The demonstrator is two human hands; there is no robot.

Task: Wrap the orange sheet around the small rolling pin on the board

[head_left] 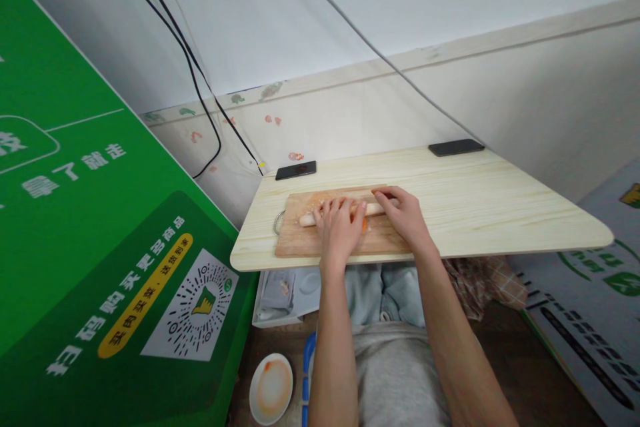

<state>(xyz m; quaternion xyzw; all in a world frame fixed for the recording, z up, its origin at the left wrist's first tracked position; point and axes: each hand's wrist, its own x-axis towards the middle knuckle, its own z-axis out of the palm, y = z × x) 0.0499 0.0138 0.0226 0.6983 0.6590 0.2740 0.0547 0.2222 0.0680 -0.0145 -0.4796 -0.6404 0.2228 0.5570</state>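
A pale wooden rolling pin point(376, 209) lies across a wooden cutting board point(295, 243). Over its left part rests my left hand point(340, 227), fingers curved across the pin and thumb to the side. At the pin's right end my right hand point(406, 219) is closed over it, hiding most of that end. A small bit of something orange, perhaps dough point(365, 225), shows under the pin beside my left thumb; the rest is hidden. Pale crumbs or flour are scattered on the board near my left fingers.
The board sits on a light wood-grain table point(480, 207). Two dark phones, one at left point(296, 170) and one at right point(456, 147), lie along the wall side. A stained white plate point(271, 389) is below at left. A green printed panel point(125, 213) stands left.
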